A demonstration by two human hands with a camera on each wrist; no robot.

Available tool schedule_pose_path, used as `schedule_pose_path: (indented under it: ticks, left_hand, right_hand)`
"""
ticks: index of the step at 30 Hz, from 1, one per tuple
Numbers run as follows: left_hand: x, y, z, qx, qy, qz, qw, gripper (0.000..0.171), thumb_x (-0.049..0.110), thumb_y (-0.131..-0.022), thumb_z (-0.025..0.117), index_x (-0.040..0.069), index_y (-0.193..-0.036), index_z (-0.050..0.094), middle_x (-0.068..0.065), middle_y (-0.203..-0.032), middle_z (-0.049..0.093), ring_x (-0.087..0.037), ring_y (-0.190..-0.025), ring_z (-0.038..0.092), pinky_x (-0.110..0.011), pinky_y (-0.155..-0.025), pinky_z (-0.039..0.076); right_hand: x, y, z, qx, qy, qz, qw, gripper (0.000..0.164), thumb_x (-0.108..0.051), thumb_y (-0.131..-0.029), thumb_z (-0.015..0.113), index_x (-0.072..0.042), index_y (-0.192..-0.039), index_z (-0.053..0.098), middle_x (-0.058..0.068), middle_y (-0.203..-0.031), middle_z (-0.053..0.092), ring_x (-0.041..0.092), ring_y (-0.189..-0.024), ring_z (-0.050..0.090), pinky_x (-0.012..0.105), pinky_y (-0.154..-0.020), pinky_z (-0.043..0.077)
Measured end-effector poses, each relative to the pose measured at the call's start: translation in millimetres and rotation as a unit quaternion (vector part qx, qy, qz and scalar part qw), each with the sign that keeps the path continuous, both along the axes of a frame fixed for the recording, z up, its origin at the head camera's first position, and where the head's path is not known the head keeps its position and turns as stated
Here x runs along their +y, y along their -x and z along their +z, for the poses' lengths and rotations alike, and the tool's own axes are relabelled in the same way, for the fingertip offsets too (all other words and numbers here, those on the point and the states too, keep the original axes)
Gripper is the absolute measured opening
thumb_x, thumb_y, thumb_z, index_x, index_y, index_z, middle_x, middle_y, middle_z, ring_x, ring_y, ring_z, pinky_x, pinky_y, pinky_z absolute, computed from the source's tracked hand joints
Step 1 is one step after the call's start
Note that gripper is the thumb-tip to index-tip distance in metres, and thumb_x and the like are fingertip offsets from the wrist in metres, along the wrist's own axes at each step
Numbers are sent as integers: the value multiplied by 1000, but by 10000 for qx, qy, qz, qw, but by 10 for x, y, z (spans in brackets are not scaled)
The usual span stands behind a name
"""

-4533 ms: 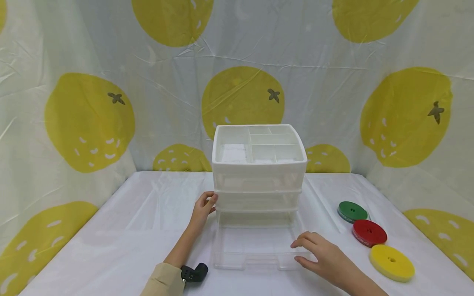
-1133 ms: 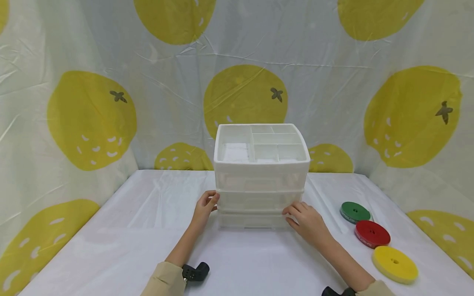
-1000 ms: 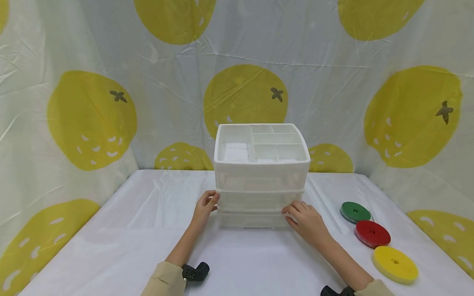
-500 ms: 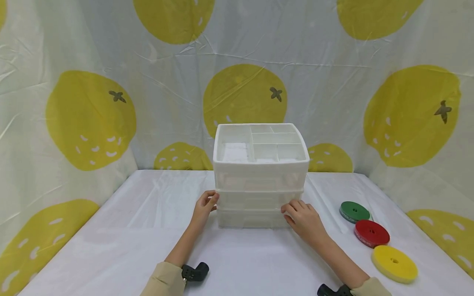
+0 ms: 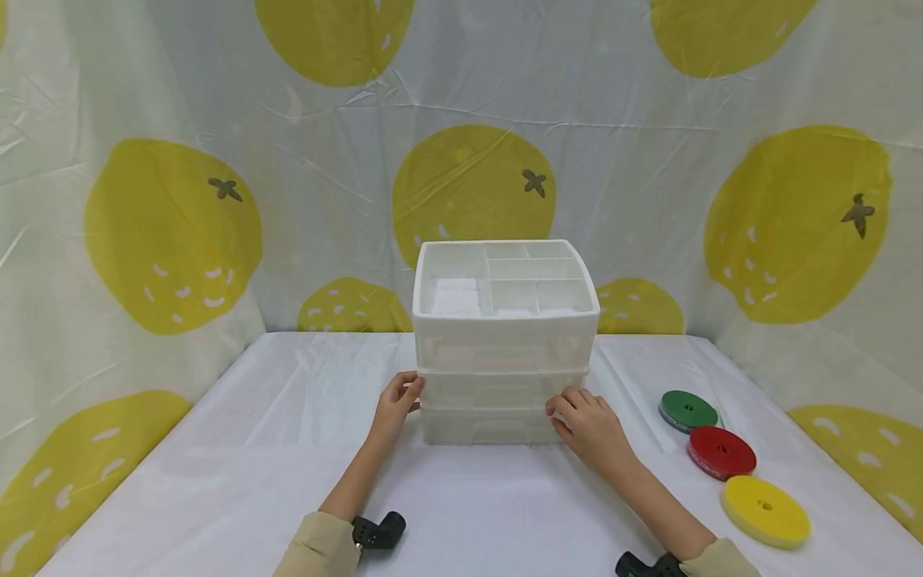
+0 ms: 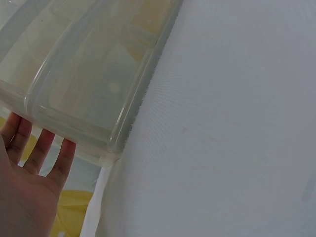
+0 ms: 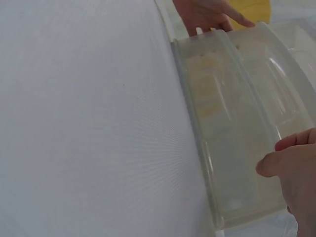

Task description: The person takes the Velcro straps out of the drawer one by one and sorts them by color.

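Note:
A white storage unit with three translucent drawers stands mid-table, its top divided into compartments. The bottom drawer is flush with the front, like those above it. My left hand rests its fingertips on the unit's left side; in the left wrist view its fingers are fairly straight against the plastic. At the lower right front, my right hand touches the drawer fronts with loosely bent fingers. The right wrist view shows its thumb near the bottom drawer's face, and nothing is gripped.
Right of the unit, a green roll, a red roll and a yellow roll lie flat in a slanting row. White cloth covers the table. Behind hangs a curtain printed with lemons.
The bottom drawer was pulled out toward me 4.5 seconds ago and is now pushed in. My right hand travelled forward with it. Over the last second little moves; the left hand stayed put.

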State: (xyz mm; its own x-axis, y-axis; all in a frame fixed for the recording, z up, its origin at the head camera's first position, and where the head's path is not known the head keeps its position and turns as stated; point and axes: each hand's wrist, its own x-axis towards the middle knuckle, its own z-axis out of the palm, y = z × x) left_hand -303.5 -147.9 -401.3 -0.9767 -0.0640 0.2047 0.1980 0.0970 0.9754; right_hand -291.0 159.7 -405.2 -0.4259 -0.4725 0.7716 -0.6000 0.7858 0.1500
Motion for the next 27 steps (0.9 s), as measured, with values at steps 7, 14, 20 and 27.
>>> schedule_pose_path:
  ticks: [7,14,20,27]
  left_hand:
    - [-7,14,-35,99,99,22,9999,35,29,-92,52,0,-112,53,-3,-99,59,-4,-85,55,-29,-81,50]
    - [-29,4,-28,111,-34,-87,9999,32,25,-92,52,1,-113,53,-1,-100,57,-5,-86,55,-31,-82,49]
    - [-56,7,-6,166,-30,-119,9998,33,26,-93,49,0,-114,52,4,-95,56,-5,-84,54,-30,-80,50]
    - [-88,4,38,194,195,-169,9995,29,17,-94,48,-4,-113,51,-8,-100,56,-9,-84,53,-44,-83,50]
  right_hand:
    - [25,-15,45,-302,124,190,9993,25,-5,-64,76,-17,-79,60,-6,-76,53,12,-71,53,23,-55,39]
    - [132,-3,158,-904,478,651,9926,20,-1,-69,69,-15,-83,63,-8,-76,61,5,-69,56,20,-61,47]
    - [287,32,259,-971,803,479,9909,16,-2,-73,67,-14,-83,63,-6,-76,63,6,-68,53,23,-60,51]
    - [505,70,328,-947,1149,40,9888,16,1,-73,64,-12,-83,65,0,-77,63,9,-69,51,22,-58,49]
